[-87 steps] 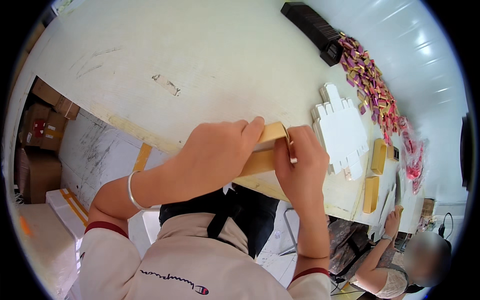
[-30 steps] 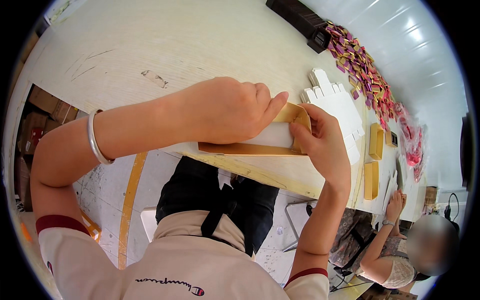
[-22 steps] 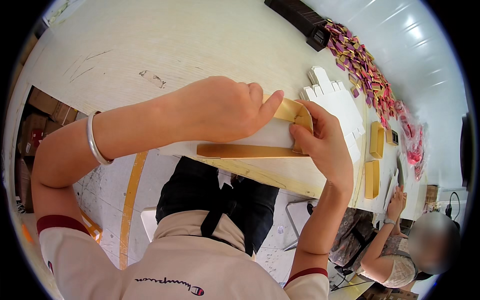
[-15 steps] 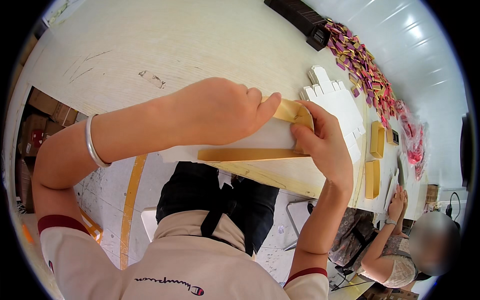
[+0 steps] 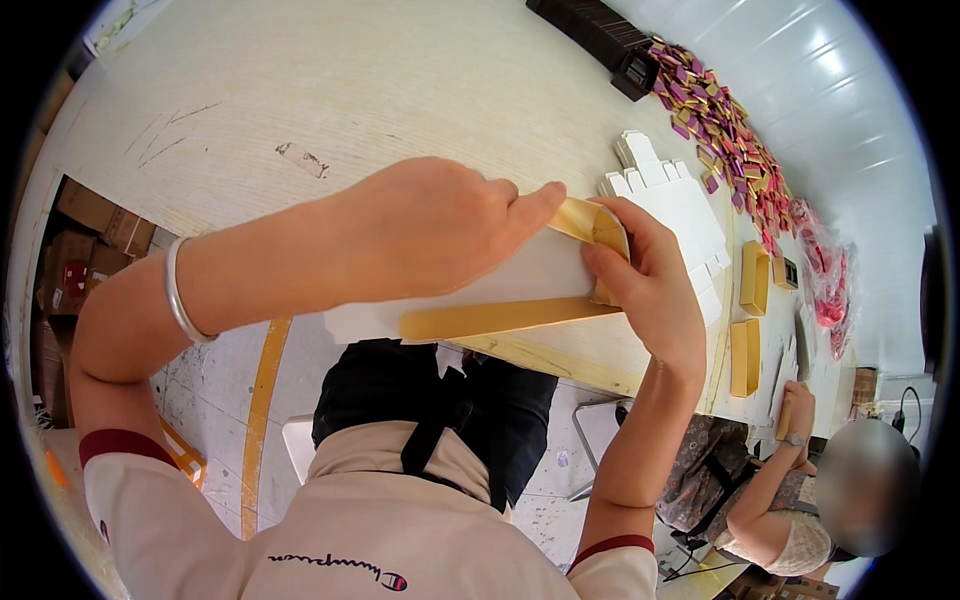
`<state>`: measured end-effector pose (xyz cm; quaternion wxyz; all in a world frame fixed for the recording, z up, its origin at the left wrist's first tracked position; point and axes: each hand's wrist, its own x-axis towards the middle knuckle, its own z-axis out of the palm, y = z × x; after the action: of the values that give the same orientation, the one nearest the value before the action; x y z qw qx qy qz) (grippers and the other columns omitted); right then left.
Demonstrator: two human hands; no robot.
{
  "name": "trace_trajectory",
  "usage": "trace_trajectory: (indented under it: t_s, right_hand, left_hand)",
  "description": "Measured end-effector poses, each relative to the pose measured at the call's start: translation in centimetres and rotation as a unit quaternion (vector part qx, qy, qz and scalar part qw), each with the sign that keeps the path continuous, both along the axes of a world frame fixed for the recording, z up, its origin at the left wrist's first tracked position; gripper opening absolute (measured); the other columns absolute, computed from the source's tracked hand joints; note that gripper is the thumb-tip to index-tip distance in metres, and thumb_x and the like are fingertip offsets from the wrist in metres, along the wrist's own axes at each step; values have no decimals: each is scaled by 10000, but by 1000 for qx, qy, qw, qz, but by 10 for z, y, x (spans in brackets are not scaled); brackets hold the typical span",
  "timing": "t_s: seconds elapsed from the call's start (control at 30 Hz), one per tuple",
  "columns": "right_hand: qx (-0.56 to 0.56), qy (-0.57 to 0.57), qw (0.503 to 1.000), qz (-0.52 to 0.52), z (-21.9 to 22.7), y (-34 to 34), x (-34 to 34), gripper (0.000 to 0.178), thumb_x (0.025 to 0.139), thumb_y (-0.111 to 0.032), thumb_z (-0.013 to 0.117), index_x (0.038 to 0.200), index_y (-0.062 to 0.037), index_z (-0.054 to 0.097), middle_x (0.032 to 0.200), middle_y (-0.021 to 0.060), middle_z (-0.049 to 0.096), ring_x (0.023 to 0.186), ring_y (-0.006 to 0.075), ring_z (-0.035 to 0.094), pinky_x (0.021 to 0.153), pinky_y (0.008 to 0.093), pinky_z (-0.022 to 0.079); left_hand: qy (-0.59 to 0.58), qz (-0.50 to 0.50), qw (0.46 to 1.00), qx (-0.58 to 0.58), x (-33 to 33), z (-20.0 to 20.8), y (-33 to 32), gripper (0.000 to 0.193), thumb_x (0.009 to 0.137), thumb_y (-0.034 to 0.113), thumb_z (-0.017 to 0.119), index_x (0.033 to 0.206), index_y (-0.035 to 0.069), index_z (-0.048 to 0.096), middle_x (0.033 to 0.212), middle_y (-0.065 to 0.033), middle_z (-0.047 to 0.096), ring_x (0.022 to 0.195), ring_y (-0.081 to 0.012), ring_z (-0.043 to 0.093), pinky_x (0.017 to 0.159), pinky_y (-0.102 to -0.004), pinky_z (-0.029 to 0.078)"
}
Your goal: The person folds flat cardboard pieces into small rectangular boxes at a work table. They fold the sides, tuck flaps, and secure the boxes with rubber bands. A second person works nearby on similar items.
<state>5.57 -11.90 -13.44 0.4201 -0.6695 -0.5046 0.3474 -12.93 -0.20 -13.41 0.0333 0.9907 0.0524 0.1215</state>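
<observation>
1. Across most of the upper view stretches the pale table [image 5: 400,80], scuffed on top, its near edge passing just in front of the person's lap.
2. Along its right side spreads a heap of small purple, red and gold pieces [image 5: 725,135], lying loose against the shiny wall.
3. At the near edge, between the two hands, is the part-folded carton [image 5: 540,268], a white panel with gold walls. Its far wall and near wall are raised, and its right end looks bent up to a corner — the furthest-formed part. Past the left hand, a white flap juts out flat, so that end appears not yet folded. Whether the carton rests on the table or is held just above it, I cannot tell.
4. Beyond the right hand sits the stack of flat white blanks [image 5: 668,220], all unfolded, so most of the folding seems left.
5. Clamped on the carton's right corner is the right hand [image 5: 650,275], thumb inside and fingers outside. Curled over the far wall is the left hand [image 5: 450,220], one digit reaching along that wall; its other fingers are hidden, so its grip is unclear.
6. Toward the far edge lies a black ridged holder [image 5: 590,35].
7. Further right are two gold trays, one farther [image 5: 754,278] and one nearer [image 5: 744,358] — both apparently formed.
8. Just beside the farther tray is a small dark-topped box [image 5: 785,273].
</observation>
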Motion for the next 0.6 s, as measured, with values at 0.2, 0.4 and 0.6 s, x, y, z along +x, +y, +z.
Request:
trace_trajectory:
  t_s: [0.2, 0.4, 0.6]
  right_hand:
    - [-18, -50, 998, 20, -1, 3, -9, 291, 836, -22, 512, 1123, -39, 473, 776, 83, 551, 630, 156, 496, 579, 260, 419]
    - [131, -56, 987, 73, -22, 1, -4, 350, 843, -25, 501, 1187, -59, 447, 827, 104, 540, 612, 170, 494, 573, 275, 418]
    - [78, -174, 982, 12, -25, -7, -8, 292, 824, -7, 557, 1115, -14, 543, 702, 128, 556, 571, 201, 540, 531, 308, 424]
  left_hand:
    - [-108, 20, 980, -168, -2, -2, -21, 447, 825, 74, 570, 1253, -1, 470, 818, -112, 582, 640, -247, 577, 579, -342, 466]
    - [100, 78, 843, -523, 6, 11, -5, 350, 856, 66, 520, 1198, -4, 496, 872, -151, 606, 716, -281, 577, 628, -331, 446]
    - [-12, 85, 908, -409, 9, -16, -14, 313, 870, 45, 490, 1176, -25, 491, 903, -199, 614, 764, -332, 590, 666, -367, 459]
